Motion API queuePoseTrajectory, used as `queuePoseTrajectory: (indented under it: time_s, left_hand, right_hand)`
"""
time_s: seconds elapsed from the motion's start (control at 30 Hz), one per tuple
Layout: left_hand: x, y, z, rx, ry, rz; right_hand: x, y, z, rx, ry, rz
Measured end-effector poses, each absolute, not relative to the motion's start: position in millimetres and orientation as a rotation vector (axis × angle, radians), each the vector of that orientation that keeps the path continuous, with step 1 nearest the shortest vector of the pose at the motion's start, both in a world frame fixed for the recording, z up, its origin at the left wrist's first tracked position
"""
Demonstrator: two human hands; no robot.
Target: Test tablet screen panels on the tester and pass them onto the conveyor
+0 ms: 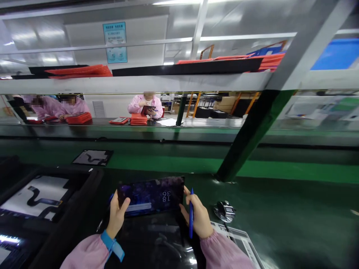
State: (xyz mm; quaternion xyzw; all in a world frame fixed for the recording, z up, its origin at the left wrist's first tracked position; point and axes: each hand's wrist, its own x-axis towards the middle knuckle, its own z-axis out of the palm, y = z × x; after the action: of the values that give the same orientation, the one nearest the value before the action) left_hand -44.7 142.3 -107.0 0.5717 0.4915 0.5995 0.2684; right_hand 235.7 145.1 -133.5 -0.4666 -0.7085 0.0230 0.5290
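A dark tablet screen (148,194) is tilted up between my two hands, with upside-down digits and a pale bar lit on it. My left hand (116,215) grips its left edge, thumb on the front, and wears a blue wrist strap (112,244). At the right edge, my right hand (199,217) pinches the screen while a blue pen (191,218) stays in the same fingers, point upward. Directly below lies a glossy black surface (157,239) with reflections; I cannot tell whether it is another panel.
To the left, a black foam tray (89,179) holds a silver-backed panel (39,196); another panel (94,157) lies behind it. A shiny metal object (224,211) sits right, near a white-edged sheet (244,239). A slanted post (244,142) rises from the bench. Co-workers (146,104) sit beyond.
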Motion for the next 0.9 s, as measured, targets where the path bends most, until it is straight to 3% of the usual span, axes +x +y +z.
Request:
queuePoseTrajectory:
  time_s: [0.37,0.6,0.9]
  left_hand:
    - [-39,142,-104,1.606,1.382,1.511]
    - [-39,143,-104,1.607,1.343,1.517]
    - [-39,142,-99,1.566,1.365,1.503]
  right_hand:
    - [240,135,-129,-1.173,-1.788,0.128]
    - [229,143,-134,-1.191,-1.553,0.059]
    - [247,144,-143,-1.139,-1.853,0.014]
